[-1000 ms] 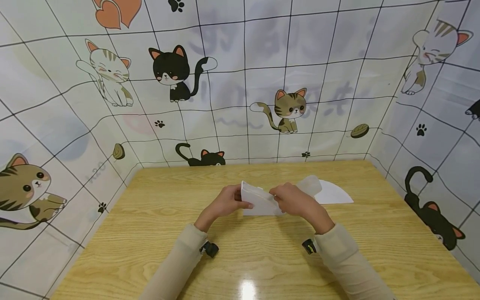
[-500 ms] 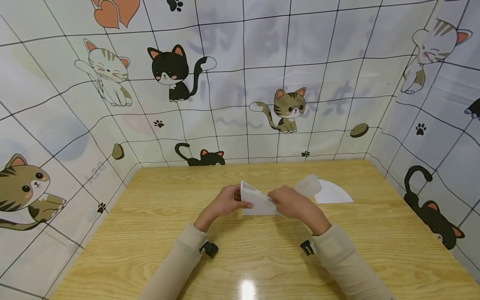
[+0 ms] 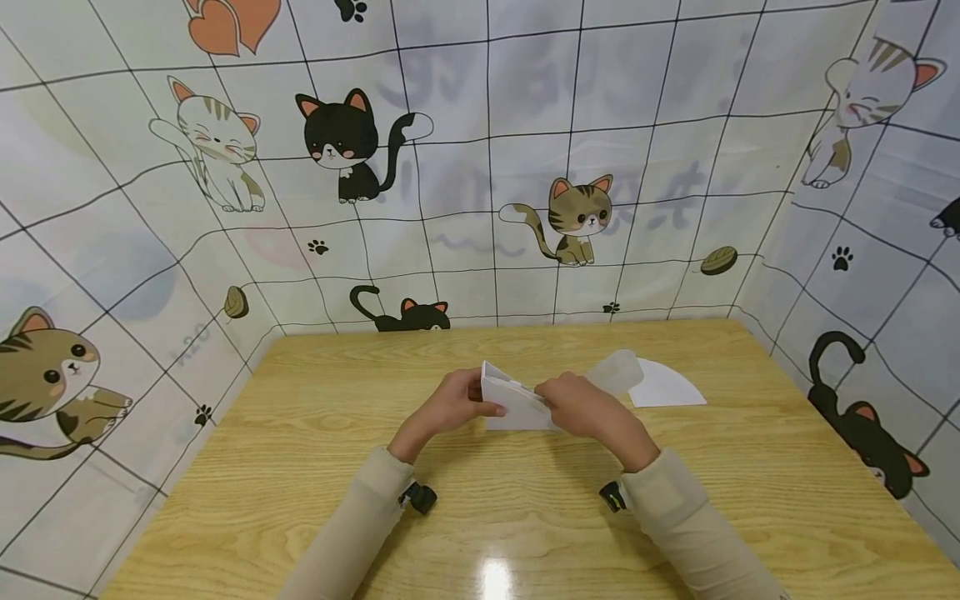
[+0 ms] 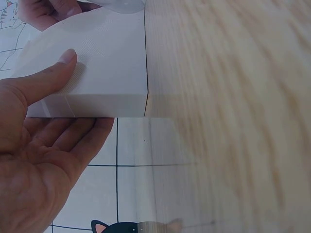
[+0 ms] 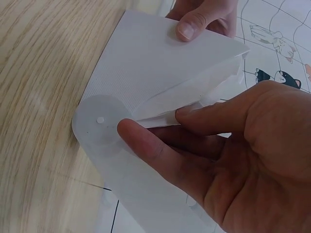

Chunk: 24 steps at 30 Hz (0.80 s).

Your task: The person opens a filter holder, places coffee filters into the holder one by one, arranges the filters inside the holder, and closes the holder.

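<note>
A white wedge-shaped case (image 3: 516,412) with a finely ribbed side stands on edge on the table. My left hand (image 3: 457,402) grips its left end, thumb on the near face and fingers behind and beneath, as the left wrist view shows. A translucent plastic cover (image 5: 131,187) with a rounded end and a small round rivet (image 5: 100,120) juts from the case's lower corner. Above it, at the opening, my right hand (image 5: 252,131) pinches a thin white paper edge (image 5: 163,120) between thumb and fingers. How far the paper reaches inside is hidden.
A white fan-shaped sheet (image 3: 669,386), like a cone coffee filter, lies flat on the wooden table (image 3: 510,517) to the right, close to the cover's far end. A cat-printed, gridded cloth (image 3: 465,183) rises behind and along both sides.
My right hand has shifted slightly left and down along the case's opening, and more of the translucent cover shows behind it. My left hand and the fan-shaped sheet have stayed put.
</note>
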Available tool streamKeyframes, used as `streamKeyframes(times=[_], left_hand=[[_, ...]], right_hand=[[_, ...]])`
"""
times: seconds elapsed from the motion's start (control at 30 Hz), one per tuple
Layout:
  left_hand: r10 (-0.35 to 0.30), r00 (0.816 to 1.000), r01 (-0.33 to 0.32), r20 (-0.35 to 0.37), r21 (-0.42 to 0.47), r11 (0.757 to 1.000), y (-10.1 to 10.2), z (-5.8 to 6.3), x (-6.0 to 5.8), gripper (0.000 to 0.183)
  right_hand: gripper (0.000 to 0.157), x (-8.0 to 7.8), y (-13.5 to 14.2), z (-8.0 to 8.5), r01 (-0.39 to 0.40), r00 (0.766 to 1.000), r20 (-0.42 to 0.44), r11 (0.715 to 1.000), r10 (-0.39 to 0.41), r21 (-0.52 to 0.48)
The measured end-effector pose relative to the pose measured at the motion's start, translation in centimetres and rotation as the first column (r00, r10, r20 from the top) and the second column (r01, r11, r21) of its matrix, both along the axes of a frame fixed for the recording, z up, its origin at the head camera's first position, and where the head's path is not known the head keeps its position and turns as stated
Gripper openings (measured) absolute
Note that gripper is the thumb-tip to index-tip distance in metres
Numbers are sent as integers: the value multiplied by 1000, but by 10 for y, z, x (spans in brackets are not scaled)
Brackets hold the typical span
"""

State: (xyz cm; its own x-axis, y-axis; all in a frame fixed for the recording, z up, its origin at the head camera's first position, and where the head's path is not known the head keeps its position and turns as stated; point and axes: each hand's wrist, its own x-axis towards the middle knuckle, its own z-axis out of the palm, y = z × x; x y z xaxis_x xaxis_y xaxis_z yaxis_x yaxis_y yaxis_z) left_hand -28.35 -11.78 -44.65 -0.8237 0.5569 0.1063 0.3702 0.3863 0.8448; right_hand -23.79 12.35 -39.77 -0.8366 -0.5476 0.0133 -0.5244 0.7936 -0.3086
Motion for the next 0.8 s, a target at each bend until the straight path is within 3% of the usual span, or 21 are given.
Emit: streamKeyframes(times=[0.3,0.53,0.8], left_hand=[[0,1000,0,-4,-3,1000,-1,1,0,39],[4,1000,-4,2,-4,1000,-1,1,0,38],[2,1000,-2,6,3,1000,-1,0,0,38]], right_hand=[[28,0,0,-2,2,1000,-7,1000,-2,20],[37,0,0,0,10,999,37,1000,-11,18],[36,1,2,2,4,998,55,1000,-5,12]])
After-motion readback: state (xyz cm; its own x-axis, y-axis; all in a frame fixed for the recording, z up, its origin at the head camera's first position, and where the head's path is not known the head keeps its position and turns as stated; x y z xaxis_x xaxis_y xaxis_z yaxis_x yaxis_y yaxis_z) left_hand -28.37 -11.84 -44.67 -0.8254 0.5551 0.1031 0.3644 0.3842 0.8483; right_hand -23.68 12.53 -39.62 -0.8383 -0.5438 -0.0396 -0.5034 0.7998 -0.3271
